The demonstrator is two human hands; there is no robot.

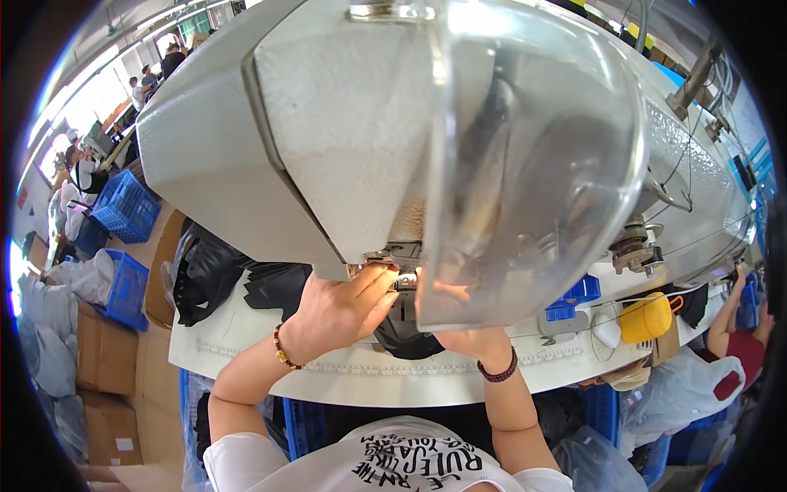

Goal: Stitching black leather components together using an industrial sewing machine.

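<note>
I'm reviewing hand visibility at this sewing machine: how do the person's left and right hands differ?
The left hand shows almost whole; the right hand is partly behind the clear shield. The left hand's bracelet has gold-coloured beads; the right hand's bracelet looks evenly dark. Both hands are near the presser foot.

You have a piece of plain black cloth [408,341] lying on the white worktable [369,382], right in front of the shiny metal presser foot [405,282]. Its near end spreads toward you in a rounded, dark, slightly creased shape, short of the table's edge; whether its far end is pinned under the foot you cannot tell.
</note>
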